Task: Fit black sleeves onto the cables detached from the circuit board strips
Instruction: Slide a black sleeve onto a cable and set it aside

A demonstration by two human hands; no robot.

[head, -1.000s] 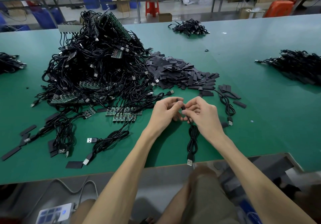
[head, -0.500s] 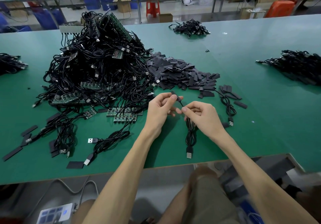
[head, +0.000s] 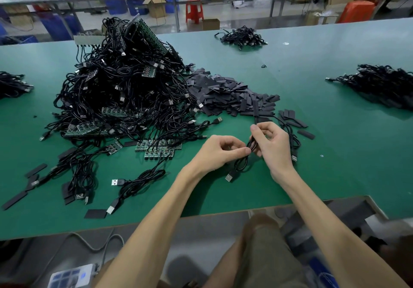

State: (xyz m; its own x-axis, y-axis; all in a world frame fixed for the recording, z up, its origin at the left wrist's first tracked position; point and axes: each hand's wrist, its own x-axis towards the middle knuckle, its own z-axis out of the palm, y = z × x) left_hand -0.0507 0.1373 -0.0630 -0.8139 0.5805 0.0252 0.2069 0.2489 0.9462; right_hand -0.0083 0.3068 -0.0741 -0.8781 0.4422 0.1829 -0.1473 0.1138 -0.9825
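On the green desk [head: 335,153] the heap of cables [head: 125,91] lies far left, with the pile of black sleeves [head: 223,95] just to its right. Near the middle, the left hand [head: 221,151] pinches the bundled cable [head: 232,173] between thumb and forefinger, its grip closed on the wire. The cable looks light, thin and floppy, so I think it is best held close to its free end, where it is stiff enough to enter a soft flat sleeve. The right hand [head: 271,144] curls round the same bundle, grip clamped.

cable heap [head: 120,100] left, sleeve pile [head: 228,95] ahead
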